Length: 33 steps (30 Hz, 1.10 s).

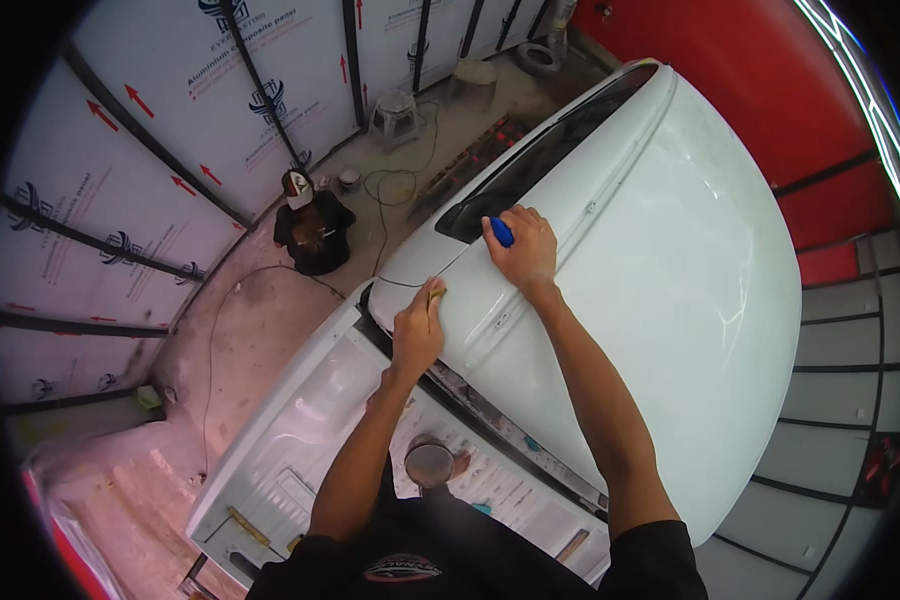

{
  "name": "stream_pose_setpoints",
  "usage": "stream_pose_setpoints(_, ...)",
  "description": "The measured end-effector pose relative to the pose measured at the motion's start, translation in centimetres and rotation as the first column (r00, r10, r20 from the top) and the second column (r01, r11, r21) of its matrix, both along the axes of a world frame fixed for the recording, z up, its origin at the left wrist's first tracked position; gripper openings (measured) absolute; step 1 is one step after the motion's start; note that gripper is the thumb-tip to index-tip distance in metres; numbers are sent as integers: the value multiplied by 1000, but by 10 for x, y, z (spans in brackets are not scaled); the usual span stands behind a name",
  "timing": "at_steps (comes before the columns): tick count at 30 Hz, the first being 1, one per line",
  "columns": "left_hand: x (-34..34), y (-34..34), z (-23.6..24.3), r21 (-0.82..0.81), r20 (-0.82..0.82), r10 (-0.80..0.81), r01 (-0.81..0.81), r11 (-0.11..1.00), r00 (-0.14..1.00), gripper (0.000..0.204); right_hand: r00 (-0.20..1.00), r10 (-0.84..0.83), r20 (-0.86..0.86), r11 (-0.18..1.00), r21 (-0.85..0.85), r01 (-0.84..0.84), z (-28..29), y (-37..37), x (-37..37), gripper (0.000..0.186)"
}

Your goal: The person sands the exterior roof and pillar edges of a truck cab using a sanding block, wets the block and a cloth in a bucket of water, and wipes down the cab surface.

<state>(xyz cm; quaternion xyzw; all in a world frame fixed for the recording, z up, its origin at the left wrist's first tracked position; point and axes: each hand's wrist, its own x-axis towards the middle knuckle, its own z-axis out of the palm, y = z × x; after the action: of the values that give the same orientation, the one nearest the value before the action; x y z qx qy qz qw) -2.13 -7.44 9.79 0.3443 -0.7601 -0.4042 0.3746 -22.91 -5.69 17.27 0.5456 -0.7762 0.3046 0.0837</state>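
Right hand (526, 247) grasps a blue block (500, 232) at the left edge of the white truck roof (690, 290), by the window (545, 155); left hand (417, 330) pinches a small yellowish piece (436, 294) nearer. Judged risk: slipping or uneven pressure could mark the roof. Left wall panels (300, 30) bear printing, red arrows (103, 116); shirt (510, 555), an emblem (402, 568).

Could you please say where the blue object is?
The blue object is right of centre in the head view, in the right hand near the dark window.

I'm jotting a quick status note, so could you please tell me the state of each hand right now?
Left hand: closed, holding a small yellowish piece.
Right hand: closed, holding a small blue object.
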Motion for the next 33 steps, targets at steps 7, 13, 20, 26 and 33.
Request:
stream_pose_setpoints(7, 9, 64, 2, -161, 6, -57, 57, 985, 998, 34, 1000, -9, -17, 999, -34, 8, -8, 6, -14, 23)
stream_pose_setpoints(13, -15, 5, 20, 197, 189, -143, 105, 975, 972, 35, 1000, -4, 6, 998, -67, 5, -8, -2, -2, 23)
stream_pose_setpoints(20, 11, 68, 2, -229, 63, -54, 67, 971, 997, 40, 1000, -18, 24, 997, -75, 20, -11, 3, -3, 25)
stream_pose_setpoints(26, -5, 54, 17, -171, 78, -134, 146, 974, 988, 38, 1000, -13, 11, 998, -62, 14, -10, 1, -8, 26)
stream_pose_setpoints(33, -15, 29, 18, -144, 39, -112, 117, 983, 993, 37, 1000, 0, 31, 999, -49, 1, -13, -8, -1, 21)
